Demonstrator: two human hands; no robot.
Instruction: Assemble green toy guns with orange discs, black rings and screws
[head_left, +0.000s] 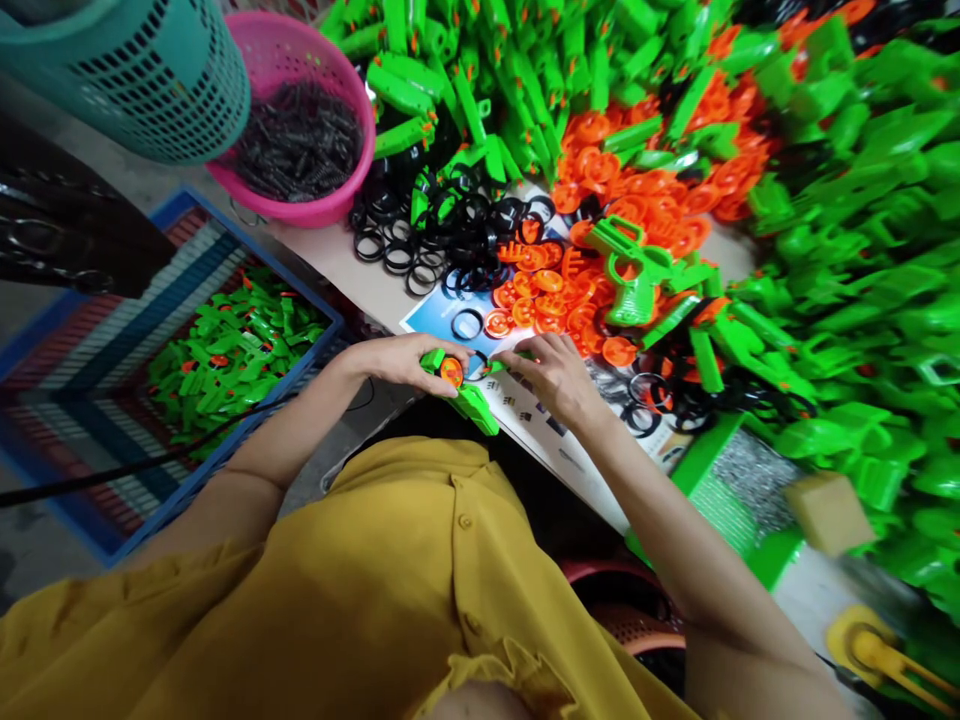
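Note:
My left hand (409, 362) is closed around a green plastic toy part (474, 408) at the table's front edge. An orange disc (451, 371) sits in that part, near my thumb. To its right, my right hand (551, 375) pinches a black ring (478, 365) between thumb and fingers, close beside the green part. Just beyond the hands another black ring (467, 323) lies on a blue and white sheet (439, 312), next to a heap of orange discs (551, 305).
Green parts (862, 200) are piled at the back and right. A pink basket (300, 208) holds dark springs beside a teal basket (150, 80). At left, a blue-rimmed crate (161, 515) contains green pieces. A green tray (720, 510) with small metal pieces and a tan block (831, 512) are at right.

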